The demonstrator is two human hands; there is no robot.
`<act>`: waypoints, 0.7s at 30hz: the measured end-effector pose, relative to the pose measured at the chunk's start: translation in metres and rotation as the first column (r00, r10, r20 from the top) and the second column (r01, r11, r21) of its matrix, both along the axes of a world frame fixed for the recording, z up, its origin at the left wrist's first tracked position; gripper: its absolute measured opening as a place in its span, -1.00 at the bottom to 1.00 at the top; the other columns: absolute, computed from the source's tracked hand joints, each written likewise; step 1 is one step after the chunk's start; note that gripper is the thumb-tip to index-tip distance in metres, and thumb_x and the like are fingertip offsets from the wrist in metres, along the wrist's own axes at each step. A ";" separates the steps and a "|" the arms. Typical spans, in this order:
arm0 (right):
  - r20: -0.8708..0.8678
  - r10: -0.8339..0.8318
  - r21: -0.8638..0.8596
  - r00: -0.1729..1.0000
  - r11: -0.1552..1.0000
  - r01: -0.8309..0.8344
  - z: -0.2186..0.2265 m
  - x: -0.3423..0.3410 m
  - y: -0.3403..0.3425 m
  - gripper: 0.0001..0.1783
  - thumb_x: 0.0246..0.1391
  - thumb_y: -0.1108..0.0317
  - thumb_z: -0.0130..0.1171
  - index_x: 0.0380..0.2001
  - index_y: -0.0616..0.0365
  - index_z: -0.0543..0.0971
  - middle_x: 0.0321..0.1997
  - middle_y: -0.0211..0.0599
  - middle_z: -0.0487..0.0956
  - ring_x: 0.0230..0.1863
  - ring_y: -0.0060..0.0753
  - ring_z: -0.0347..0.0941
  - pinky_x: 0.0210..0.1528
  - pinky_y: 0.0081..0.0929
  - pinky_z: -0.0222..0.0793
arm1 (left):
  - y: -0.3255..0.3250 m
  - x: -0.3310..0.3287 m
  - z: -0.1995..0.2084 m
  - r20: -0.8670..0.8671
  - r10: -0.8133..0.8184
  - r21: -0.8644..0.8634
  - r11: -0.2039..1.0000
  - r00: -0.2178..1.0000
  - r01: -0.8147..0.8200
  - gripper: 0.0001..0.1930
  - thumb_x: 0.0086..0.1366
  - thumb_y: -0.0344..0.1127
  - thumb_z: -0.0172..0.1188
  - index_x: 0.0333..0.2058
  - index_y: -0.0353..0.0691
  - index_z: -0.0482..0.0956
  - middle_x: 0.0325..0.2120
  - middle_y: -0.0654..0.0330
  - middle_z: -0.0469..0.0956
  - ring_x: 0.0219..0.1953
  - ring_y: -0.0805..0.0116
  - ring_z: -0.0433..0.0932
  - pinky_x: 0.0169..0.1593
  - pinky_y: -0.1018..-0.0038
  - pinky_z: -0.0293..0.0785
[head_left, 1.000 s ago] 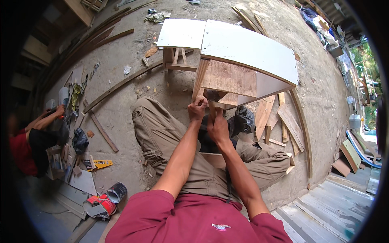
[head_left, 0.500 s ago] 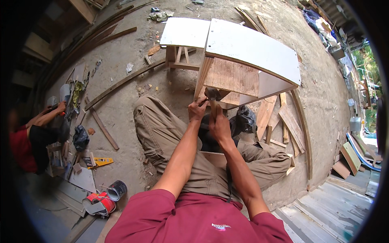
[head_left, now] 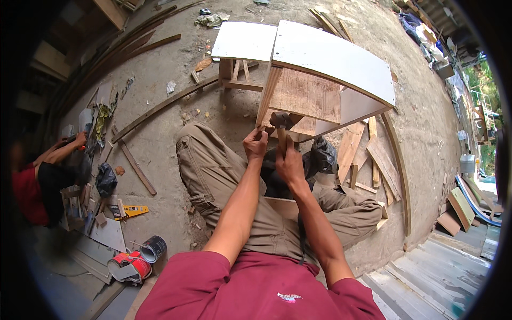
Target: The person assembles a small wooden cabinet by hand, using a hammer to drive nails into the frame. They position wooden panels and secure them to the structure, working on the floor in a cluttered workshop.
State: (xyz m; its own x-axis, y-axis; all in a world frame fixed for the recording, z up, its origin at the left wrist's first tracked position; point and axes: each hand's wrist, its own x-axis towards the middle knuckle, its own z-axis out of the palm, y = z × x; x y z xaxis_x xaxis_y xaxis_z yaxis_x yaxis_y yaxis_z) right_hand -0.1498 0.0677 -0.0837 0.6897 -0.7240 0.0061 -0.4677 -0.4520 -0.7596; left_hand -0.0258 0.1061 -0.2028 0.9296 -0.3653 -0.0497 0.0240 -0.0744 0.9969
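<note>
A wooden box unit [head_left: 304, 101] with a white outer panel [head_left: 330, 58] lies tilted in front of my crossed legs, its inner boards facing me. My left hand [head_left: 256, 145] is closed in a pinch at the near edge of its left side board [head_left: 268, 96]. Whatever sits between those fingertips is too small to name. In my right hand [head_left: 290, 164] is a hammer [head_left: 281, 137], gripped by its wooden handle. The dark hammer head [head_left: 281, 120] is just right of my left fingertips, in front of the box opening.
Loose boards [head_left: 384, 165] and a black plastic bag [head_left: 322, 156] lie to the right. A second white-topped piece [head_left: 242, 41] adjoins the unit. At left are paint cans [head_left: 154, 249], a yellow-handled saw [head_left: 133, 212], a long strip [head_left: 160, 109] and another person [head_left: 40, 186].
My left hand has shifted slightly left, and the hammer head has moved a little away from it to the right. Both hands keep their grips.
</note>
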 end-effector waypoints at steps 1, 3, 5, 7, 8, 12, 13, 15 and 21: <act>-0.029 -0.002 0.003 1.000 1.000 0.002 -0.003 -0.001 0.000 -0.44 0.22 0.38 0.02 0.23 0.45 0.26 -0.31 0.43 0.57 -0.25 0.43 0.55 -0.23 0.14 0.45 | 0.003 0.002 0.004 -0.154 0.036 -0.025 0.999 0.987 -0.041 -0.74 0.25 -0.36 0.29 -0.10 -0.31 0.66 -0.48 0.22 0.63 -0.45 0.42 0.60 -0.33 0.47 0.52; -0.017 -0.013 -0.002 1.000 1.000 0.013 -0.006 -0.007 0.002 -0.44 0.23 0.36 0.03 0.23 0.44 0.26 -0.28 0.42 0.57 -0.23 0.44 0.54 -0.21 0.13 0.45 | 0.001 0.012 0.012 -0.046 0.139 -0.194 0.970 0.989 -0.145 -0.70 0.30 -0.30 0.26 -0.05 -0.32 0.58 -0.48 0.31 0.54 -0.44 0.51 0.53 -0.34 0.53 0.47; 0.007 -0.022 -0.012 1.000 1.000 0.022 -0.007 -0.008 0.003 -0.45 0.24 0.35 0.03 0.23 0.43 0.27 -0.26 0.41 0.58 -0.22 0.44 0.54 -0.21 0.13 0.45 | -0.006 0.036 0.040 0.037 0.121 -0.327 0.939 0.992 -0.103 -0.53 0.40 -0.06 0.17 0.10 -0.29 0.40 -0.29 0.28 0.51 -0.23 0.52 0.50 -0.14 0.57 0.43; 0.017 -0.059 -0.018 0.998 0.998 0.059 -0.010 -0.014 0.005 -0.45 0.25 0.35 0.04 0.22 0.43 0.27 -0.25 0.40 0.58 -0.21 0.44 0.54 -0.21 0.12 0.46 | -0.024 0.058 0.096 0.162 0.044 -0.468 0.883 0.986 0.037 -0.32 0.39 0.18 0.09 0.22 -0.25 0.29 -0.01 0.19 0.44 0.08 0.42 0.39 0.09 0.41 0.33; 0.019 -0.065 -0.005 0.998 0.998 0.065 -0.009 -0.012 0.006 -0.46 0.25 0.35 0.04 0.22 0.43 0.27 -0.25 0.40 0.58 -0.21 0.44 0.54 -0.20 0.11 0.46 | -0.035 0.078 0.126 0.267 -0.029 -0.484 0.860 0.963 0.160 -0.26 0.38 0.26 0.04 0.27 -0.22 0.25 0.12 0.16 0.36 0.21 0.34 0.28 0.20 0.29 0.24; 0.043 -0.078 0.030 0.996 0.997 0.077 -0.004 -0.006 0.010 -0.46 0.26 0.36 0.04 0.23 0.42 0.27 -0.22 0.42 0.58 -0.20 0.44 0.54 -0.20 0.09 0.47 | -0.066 0.127 0.251 0.539 -0.391 -0.329 0.718 0.746 0.614 -0.09 0.17 0.40 0.21 0.39 0.16 0.16 0.45 0.07 -0.01 0.51 0.03 -0.16 0.44 -0.21 -0.26; 0.058 -0.081 0.028 0.995 0.996 0.079 -0.003 -0.005 0.009 -0.46 0.26 0.37 0.04 0.23 0.41 0.27 -0.22 0.42 0.57 -0.19 0.44 0.54 -0.20 0.09 0.47 | -0.072 0.134 0.267 0.558 -0.452 -0.291 0.679 0.696 0.674 -0.09 0.15 0.41 0.21 0.39 0.15 0.18 0.45 0.08 0.01 0.51 0.02 -0.15 0.46 -0.15 -0.25; 0.045 -0.085 0.002 0.995 0.996 0.085 -0.013 -0.004 0.012 -0.47 0.28 0.35 0.04 0.23 0.41 0.27 -0.21 0.43 0.57 -0.18 0.44 0.54 -0.19 0.09 0.47 | -0.075 0.133 0.277 0.544 -0.529 -0.277 0.619 0.651 0.735 -0.08 0.13 0.44 0.21 0.37 0.15 0.22 0.44 0.06 0.06 0.51 0.01 -0.14 0.49 -0.02 -0.23; 0.100 -0.143 0.041 0.985 0.989 0.140 -0.005 0.000 0.015 -0.50 0.29 0.30 0.07 0.19 0.36 0.32 -0.28 0.41 0.56 -0.23 0.44 0.54 -0.28 0.06 0.45 | -0.075 0.115 0.332 0.761 -0.401 -0.170 0.635 0.510 0.754 -0.30 0.21 0.24 0.26 0.24 0.03 0.46 0.32 0.04 0.32 0.41 0.05 0.19 0.44 0.12 0.03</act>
